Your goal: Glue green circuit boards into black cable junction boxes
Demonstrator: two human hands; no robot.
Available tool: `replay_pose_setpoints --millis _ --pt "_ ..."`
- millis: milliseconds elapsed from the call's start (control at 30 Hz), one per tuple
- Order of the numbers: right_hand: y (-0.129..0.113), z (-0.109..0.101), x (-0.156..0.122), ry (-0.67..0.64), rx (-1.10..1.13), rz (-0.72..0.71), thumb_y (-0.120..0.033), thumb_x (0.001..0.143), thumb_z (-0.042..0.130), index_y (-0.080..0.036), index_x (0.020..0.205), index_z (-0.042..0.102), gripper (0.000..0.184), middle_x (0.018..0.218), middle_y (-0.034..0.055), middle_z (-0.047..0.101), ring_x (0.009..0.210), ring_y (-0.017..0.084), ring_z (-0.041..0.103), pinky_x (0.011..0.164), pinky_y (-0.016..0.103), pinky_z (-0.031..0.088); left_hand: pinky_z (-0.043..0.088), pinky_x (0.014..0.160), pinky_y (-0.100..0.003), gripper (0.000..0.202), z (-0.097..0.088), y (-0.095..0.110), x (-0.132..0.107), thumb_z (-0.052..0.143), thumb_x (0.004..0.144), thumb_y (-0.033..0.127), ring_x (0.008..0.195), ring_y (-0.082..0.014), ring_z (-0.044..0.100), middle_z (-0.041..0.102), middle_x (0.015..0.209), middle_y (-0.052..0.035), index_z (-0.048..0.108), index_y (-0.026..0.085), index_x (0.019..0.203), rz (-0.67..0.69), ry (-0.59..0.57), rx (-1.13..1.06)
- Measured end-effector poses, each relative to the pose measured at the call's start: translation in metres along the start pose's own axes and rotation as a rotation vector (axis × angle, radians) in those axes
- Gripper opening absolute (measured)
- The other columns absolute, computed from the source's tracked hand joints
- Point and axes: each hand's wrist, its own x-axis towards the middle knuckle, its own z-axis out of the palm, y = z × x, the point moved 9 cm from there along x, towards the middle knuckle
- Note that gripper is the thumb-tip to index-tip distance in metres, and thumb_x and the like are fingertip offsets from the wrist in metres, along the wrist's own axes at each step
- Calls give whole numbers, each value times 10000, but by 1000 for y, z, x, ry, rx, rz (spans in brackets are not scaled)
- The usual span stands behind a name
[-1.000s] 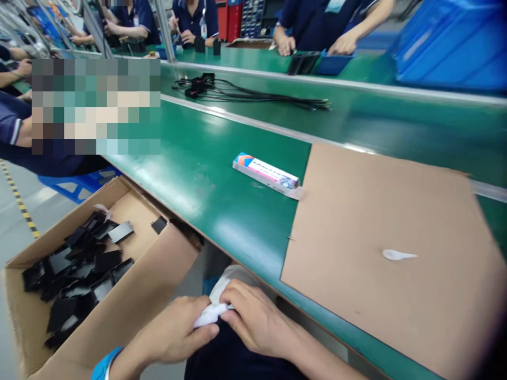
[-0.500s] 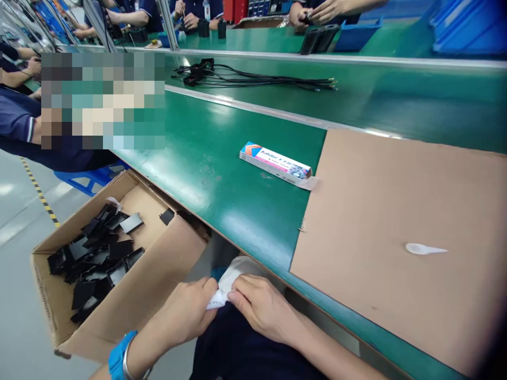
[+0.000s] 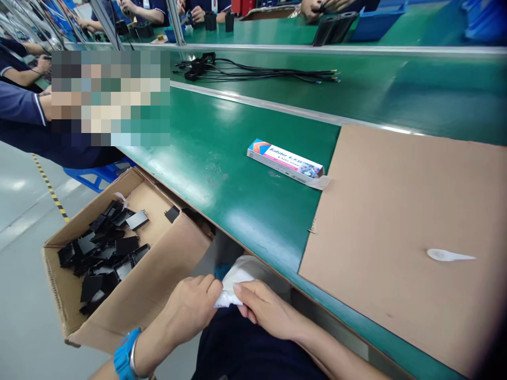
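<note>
My left hand (image 3: pixel 197 303), with a blue watch (image 3: pixel 127 352) on its wrist, is closed round the left end of a white tube (image 3: pixel 228 299) above my lap. My right hand (image 3: pixel 265 309) pinches the tube's other end between thumb and fingers. Most of the tube is hidden by the hands. Just behind them hangs a whitish translucent bag (image 3: pixel 242 267). On the green table lies a printed Kafuter carton (image 3: pixel 285 162), its right end flap folded out. A white pointed nozzle (image 3: pixel 447 255) rests on the cardboard sheet (image 3: pixel 380 211) to the right.
At the lower left stands a cardboard box (image 3: pixel 158 279) of black plastic housings (image 3: pixel 106 243). Black cables (image 3: pixel 257 71) lie across the far strip, past a metal rail (image 3: pixel 253 102). Co-workers sit left and opposite, near blue bins (image 3: pixel 376 24) and black cylindrical parts (image 3: pixel 335 27).
Both hands stay on the tube; the right hand's grip has shifted, with its fingers now curled beneath. The view has turned slightly, so the carton and the box appear further right.
</note>
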Motion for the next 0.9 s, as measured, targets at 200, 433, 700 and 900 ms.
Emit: replay_pose_setpoints --millis 200,433,700,900 --pt "-30 -10 -11 118 -251 -250 -455 995 265 -179 713 475 447 669 -1 479 626 126 427 604 263 326 373 509 -293 64 0 -4 -5 424 882 169 609 -199 548 552 724 -11 436 214 839 -15 85 -39" --pt "-46 -13 -23 148 -226 -442 -352 992 351 -207 935 507 220 847 29 525 744 152 474 672 286 387 368 517 -269 96 -9 -1 -7 356 918 214 569 -157 529 539 696 3 429 219 856 -26 156 -187" --pt "-49 -17 -26 197 -154 -480 -361 973 416 -206 976 532 194 849 24 544 741 142 491 670 273 397 342 519 -262 74 -12 -4 -10 375 920 224 561 -151 510 537 698 1 426 216 866 -38 182 -235" --pt "-58 -23 -30 236 -201 -505 -346 959 460 -189 947 546 179 811 24 537 706 134 485 639 262 407 337 502 -278 80 -15 -5 -11 379 936 235 549 -160 503 532 694 3 428 216 875 -36 179 -178"
